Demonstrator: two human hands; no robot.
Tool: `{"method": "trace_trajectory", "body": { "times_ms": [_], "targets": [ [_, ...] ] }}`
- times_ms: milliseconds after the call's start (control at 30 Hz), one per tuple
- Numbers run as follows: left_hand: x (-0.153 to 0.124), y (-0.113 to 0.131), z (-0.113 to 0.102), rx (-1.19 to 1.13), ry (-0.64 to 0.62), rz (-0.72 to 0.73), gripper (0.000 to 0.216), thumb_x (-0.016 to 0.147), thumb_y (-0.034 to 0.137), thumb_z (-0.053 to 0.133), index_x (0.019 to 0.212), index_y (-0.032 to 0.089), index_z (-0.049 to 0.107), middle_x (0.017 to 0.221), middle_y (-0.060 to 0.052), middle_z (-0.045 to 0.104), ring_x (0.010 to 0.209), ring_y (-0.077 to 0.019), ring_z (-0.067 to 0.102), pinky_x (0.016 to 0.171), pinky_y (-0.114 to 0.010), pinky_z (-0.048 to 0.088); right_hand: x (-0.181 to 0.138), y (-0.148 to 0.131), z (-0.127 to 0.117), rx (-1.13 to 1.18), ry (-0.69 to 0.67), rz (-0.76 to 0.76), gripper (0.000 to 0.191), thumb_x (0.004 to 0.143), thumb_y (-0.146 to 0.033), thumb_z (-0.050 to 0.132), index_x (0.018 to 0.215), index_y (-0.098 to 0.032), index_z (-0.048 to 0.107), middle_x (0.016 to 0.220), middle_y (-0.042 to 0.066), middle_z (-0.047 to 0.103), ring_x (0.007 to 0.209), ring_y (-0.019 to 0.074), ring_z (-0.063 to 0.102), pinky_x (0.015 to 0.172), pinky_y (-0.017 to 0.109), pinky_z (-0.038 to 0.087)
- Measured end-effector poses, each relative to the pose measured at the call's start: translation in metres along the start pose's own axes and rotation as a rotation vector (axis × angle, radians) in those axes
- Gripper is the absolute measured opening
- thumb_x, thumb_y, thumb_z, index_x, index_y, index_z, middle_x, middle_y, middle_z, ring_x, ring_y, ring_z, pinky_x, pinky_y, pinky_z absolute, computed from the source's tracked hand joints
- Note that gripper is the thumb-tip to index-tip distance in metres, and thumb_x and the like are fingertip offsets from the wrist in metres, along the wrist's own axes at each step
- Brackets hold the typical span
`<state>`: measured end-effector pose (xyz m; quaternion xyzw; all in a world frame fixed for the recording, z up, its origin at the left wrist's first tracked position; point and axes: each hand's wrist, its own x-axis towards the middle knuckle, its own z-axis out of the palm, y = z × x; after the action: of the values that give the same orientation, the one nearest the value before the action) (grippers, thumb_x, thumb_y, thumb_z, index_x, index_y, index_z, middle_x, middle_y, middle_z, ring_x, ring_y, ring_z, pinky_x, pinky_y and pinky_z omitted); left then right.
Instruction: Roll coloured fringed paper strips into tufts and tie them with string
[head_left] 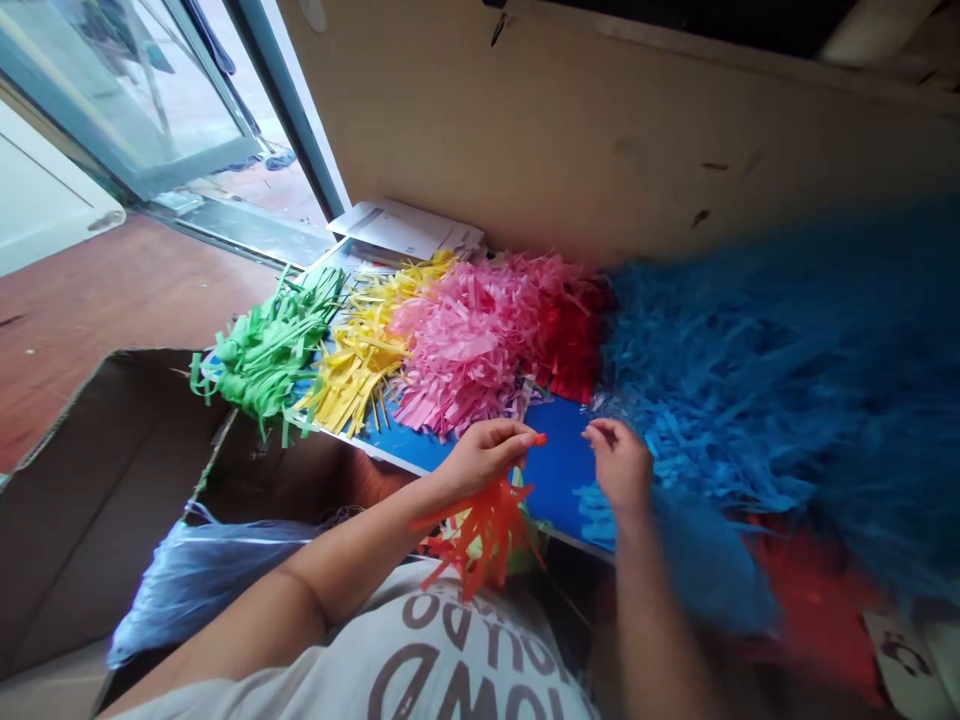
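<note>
Lettered shirt (pixel 480 655) | left hand (pixel 487 455) pinches orange tassel (pixel 489 530) | right hand (pixel 622 465) curled, grip unclear

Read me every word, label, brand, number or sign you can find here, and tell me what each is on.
"OW D": on the shirt, upside down from this view; neighbouring letters cut off or unclear.
"OU DO": also on the shirt, upside down.
Faint print on the flat white package by the wall: too small and blurred to read.
I can make out no other text.

Pale grey shirt (pixel 337 665) with large dark brown capital lettering (pixel 426 685), bare forearms (pixel 375 535), bare fingers (pixel 517 443).
</note>
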<state>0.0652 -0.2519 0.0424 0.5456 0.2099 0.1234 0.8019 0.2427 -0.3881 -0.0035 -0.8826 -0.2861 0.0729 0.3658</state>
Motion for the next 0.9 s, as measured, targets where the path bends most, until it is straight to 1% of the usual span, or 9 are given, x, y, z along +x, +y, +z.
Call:
{"method": "trace_trajectory", "body": {
  "times_ms": [67,133,200,267,367,467,567,767,900],
  "targets": [
    [-0.002,-0.003,0.003,0.093,-0.002,0.061,0.047,0.08,0.057,0.07,0.09,0.012,0.067,0.06,0.002,0.058,0.05,-0.0057,0.046,0.049,-0.018,0.032,-0.029,-0.016,-0.001,0.355,-0.001,-0.064,0.022,0.085,-0.04,0.066,0.092,-0.02,0.073,0.097,0.007,0.072,0.086,0.0201,0.067,0.08,0.034,0.056],
    [-0.003,-0.008,0.006,0.158,-0.016,0.117,0.045,0.082,0.057,0.069,0.09,0.012,0.066,0.062,0.001,0.061,0.051,-0.0074,0.05,0.05,-0.019,0.036,-0.054,-0.03,0.001,0.668,-0.002,-0.038,0.021,0.081,-0.041,0.073,0.086,-0.02,0.074,0.097,0.006,0.072,0.082,0.0184,0.067,0.076,0.033,0.057],
    [-0.003,-0.011,0.009,0.227,-0.028,0.168,0.043,0.084,0.056,0.067,0.089,0.013,0.066,0.066,-0.001,0.063,0.056,-0.0091,0.056,0.053,-0.019,0.042,-0.071,-0.04,0.005,0.835,-0.014,0.044,0.019,0.079,-0.038,0.075,0.086,-0.02,0.075,0.095,0.005,0.072,0.078,0.0167,0.068,0.072,0.032,0.058],
    [-0.004,-0.012,0.011,0.303,-0.037,0.206,0.041,0.086,0.054,0.065,0.09,0.013,0.068,0.068,-0.003,0.066,0.059,-0.0104,0.059,0.057,-0.019,0.045,-0.078,-0.044,0.008,0.923,0.0,0.113,0.021,0.077,-0.035,0.078,0.09,-0.02,0.074,0.092,0.004,0.073,0.075,0.0158,0.069,0.07,0.031,0.058],
    [-0.005,-0.007,0.01,0.457,-0.054,0.269,0.035,0.09,0.047,0.062,0.09,0.014,0.071,0.069,-0.003,0.067,0.06,-0.0102,0.059,0.058,-0.018,0.044,-0.081,-0.043,0.01,0.963,0.057,0.162,0.029,0.071,-0.035,0.082,0.093,-0.019,0.072,0.085,0.004,0.075,0.072,0.0168,0.07,0.067,0.032,0.059],
    [-0.006,0.0,0.008,0.578,-0.095,0.317,0.029,0.092,0.041,0.061,0.089,0.014,0.073,0.069,-0.003,0.068,0.06,-0.0097,0.058,0.059,-0.017,0.043,-0.083,-0.041,0.009,0.95,0.083,0.175,0.029,0.068,-0.035,0.084,0.089,-0.019,0.071,0.082,0.004,0.075,0.073,0.0177,0.071,0.07,0.033,0.06],
    [-0.008,0.004,0.006,0.627,-0.152,0.321,0.029,0.093,0.04,0.059,0.091,0.014,0.074,0.07,-0.004,0.069,0.059,-0.0104,0.059,0.059,-0.018,0.044,-0.085,-0.04,0.007,0.905,0.097,0.168,0.028,0.07,-0.035,0.083,0.088,-0.019,0.07,0.082,0.004,0.075,0.075,0.0181,0.072,0.074,0.034,0.06],
    [-0.007,0.003,0.003,0.733,-0.171,0.359,0.029,0.095,0.038,0.057,0.094,0.015,0.075,0.071,-0.004,0.07,0.06,-0.0107,0.059,0.06,-0.018,0.042,-0.088,-0.034,0.003,0.778,0.079,0.143,0.027,0.073,-0.038,0.082,0.088,-0.019,0.07,0.085,0.004,0.075,0.076,0.0188,0.072,0.075,0.033,0.06],
    [-0.003,0.008,-0.003,0.788,-0.26,0.401,0.025,0.094,0.034,0.057,0.096,0.018,0.076,0.079,-0.006,0.073,0.067,-0.0127,0.063,0.065,-0.019,0.043,-0.088,-0.031,-0.002,0.644,0.048,0.072,0.024,0.076,-0.038,0.079,0.09,-0.02,0.071,0.087,0.005,0.075,0.079,0.0193,0.072,0.076,0.034,0.059]
  ]
}}
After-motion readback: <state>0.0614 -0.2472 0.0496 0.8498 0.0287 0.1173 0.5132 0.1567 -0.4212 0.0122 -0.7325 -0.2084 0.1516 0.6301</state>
